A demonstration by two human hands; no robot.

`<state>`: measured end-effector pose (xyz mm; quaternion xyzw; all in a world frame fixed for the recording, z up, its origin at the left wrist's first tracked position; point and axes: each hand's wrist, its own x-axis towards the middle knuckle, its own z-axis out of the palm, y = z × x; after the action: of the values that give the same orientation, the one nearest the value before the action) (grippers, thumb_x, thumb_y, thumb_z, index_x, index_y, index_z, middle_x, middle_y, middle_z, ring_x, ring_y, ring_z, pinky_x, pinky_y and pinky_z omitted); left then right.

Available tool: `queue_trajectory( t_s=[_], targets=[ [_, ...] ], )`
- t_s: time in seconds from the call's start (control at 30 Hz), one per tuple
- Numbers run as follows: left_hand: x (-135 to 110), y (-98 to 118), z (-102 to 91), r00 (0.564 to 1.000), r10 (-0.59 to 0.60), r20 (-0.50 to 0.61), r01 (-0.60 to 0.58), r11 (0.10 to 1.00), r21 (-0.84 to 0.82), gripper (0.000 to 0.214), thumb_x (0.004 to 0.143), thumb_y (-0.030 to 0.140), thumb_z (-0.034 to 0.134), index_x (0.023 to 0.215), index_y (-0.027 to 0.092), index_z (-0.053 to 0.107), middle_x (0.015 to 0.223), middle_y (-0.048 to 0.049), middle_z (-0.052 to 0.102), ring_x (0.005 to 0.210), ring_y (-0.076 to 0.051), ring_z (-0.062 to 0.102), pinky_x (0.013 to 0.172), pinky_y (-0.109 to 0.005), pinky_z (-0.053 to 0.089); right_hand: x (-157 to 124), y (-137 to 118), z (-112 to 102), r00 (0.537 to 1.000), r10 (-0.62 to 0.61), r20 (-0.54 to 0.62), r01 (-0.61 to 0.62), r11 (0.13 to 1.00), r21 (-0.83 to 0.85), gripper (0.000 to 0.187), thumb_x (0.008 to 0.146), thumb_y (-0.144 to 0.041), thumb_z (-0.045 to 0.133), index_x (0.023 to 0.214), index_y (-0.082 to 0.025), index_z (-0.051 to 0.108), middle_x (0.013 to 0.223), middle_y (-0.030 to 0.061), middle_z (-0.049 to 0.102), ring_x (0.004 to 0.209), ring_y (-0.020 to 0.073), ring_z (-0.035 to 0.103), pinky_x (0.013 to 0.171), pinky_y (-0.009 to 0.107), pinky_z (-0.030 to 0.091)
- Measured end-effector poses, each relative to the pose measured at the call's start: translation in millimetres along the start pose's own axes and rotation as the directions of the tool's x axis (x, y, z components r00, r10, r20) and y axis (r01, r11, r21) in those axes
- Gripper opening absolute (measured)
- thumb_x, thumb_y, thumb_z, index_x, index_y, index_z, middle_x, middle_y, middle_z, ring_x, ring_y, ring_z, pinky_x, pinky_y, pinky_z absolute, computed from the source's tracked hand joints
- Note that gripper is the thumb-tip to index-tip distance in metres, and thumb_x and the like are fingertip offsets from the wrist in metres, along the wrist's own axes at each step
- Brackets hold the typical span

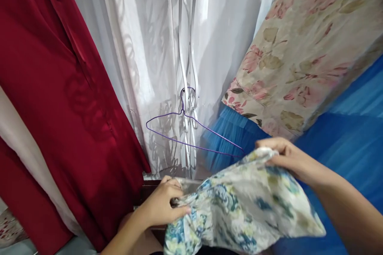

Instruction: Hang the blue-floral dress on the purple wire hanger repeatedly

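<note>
Nearest me, at 5 o'clock, is the patterned cloth [248, 211], held out between both hands, its near hem spilling past the bottom of my view and one loose corner pointing out at 4 o'clock. My left hand [166, 201], between 6 and 7 o'clock, grasps its left end, thumb on top; my right hand [283, 155], at 4 o'clock, pinches its upper edge. Just beyond, at the centre, the purple hanger [182, 110] hangs bare from the white metalwork [194, 70], its right end close by the cloth's top edge; I can't tell whether they touch. Off the hanger's left end there's a free strip before the edge of the red drape [89, 107] at 9 o'clock. On the other side it's tighter: blue netting [347, 139] fills 3 to 4 o'clock, and the floral drape [305, 59] slants down from 2, its lower edge above my right hand. Behind, at 12, hangs the white curtain [149, 48].
</note>
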<state>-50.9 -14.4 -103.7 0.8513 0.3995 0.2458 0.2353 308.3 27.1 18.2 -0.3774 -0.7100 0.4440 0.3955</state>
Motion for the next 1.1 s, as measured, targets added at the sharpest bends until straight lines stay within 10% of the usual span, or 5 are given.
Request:
queue_trajectory(
  t_s=[0.17,0.3,0.67,0.87,1.1],
  targets=[
    [-16.4,2.1,-53.7,0.989,-0.023,-0.144,0.008,0.995,-0.104,0.031,0.086,0.037,0.065,0.067,0.017,0.051,0.102,-0.0055,0.063,0.100,-0.020,0.057,0.093,-0.033,0.041,70.1,6.2,3.3,0.988,-0.109,-0.109,0.108,0.994,-0.014,0.028,0.079,-0.042,0.072,0.074,-0.017,0.060,0.069,-0.0014,0.058,0.063,0.0128,0.050,0.058,0.025,0.036],
    [-20.8,-22.3,-89.1,0.977,0.032,-0.213,0.039,0.945,0.325,0.026,0.086,0.024,0.061,0.062,0.018,0.051,0.074,0.0006,0.061,0.097,-0.019,0.057,0.114,-0.046,0.020,108.3,5.9,38.0,0.993,-0.116,0.023,0.115,0.992,0.046,0.035,0.073,-0.044,0.078,0.074,-0.019,0.053,0.063,-0.0063,0.051,0.056,0.0099,0.045,0.053,0.022,0.032],
    [32.2,-110.0,-170.1,0.936,-0.119,-0.330,0.288,0.797,0.530,0.023,0.094,0.038,0.045,0.093,0.024,0.063,0.094,-0.0036,0.066,0.087,-0.023,0.056,0.081,-0.036,0.045,97.6,-2.7,72.3,0.976,-0.180,0.126,0.185,0.982,-0.030,0.039,0.085,-0.051,0.065,0.103,-0.017,0.070,0.102,0.0069,0.072,0.096,0.0244,0.063,0.083,0.032,0.047],
    [73.3,-96.4,-199.9,0.888,-0.025,-0.459,0.281,0.819,0.500,0.027,0.098,0.037,0.034,0.109,0.023,0.055,0.121,-0.0078,0.058,0.108,-0.027,0.051,0.094,-0.041,0.040,94.9,-6.1,64.2,0.998,-0.026,0.063,0.022,0.998,0.064,0.039,0.081,-0.054,0.069,0.084,-0.015,0.072,0.076,0.0021,0.072,0.064,0.0160,0.061,0.058,0.026,0.045],
    [83.5,-48.8,-172.1,0.821,0.096,-0.563,0.047,0.971,0.234,0.028,0.098,0.030,0.036,0.124,0.021,0.045,0.121,-0.0072,0.060,0.094,-0.017,0.059,0.088,-0.031,0.044,92.0,3.6,62.9,0.963,0.205,0.178,-0.256,0.900,0.353,0.038,0.085,-0.051,0.066,0.092,-0.014,0.074,0.082,0.0088,0.075,0.075,0.0240,0.072,0.072,0.035,0.057]
  ],
)
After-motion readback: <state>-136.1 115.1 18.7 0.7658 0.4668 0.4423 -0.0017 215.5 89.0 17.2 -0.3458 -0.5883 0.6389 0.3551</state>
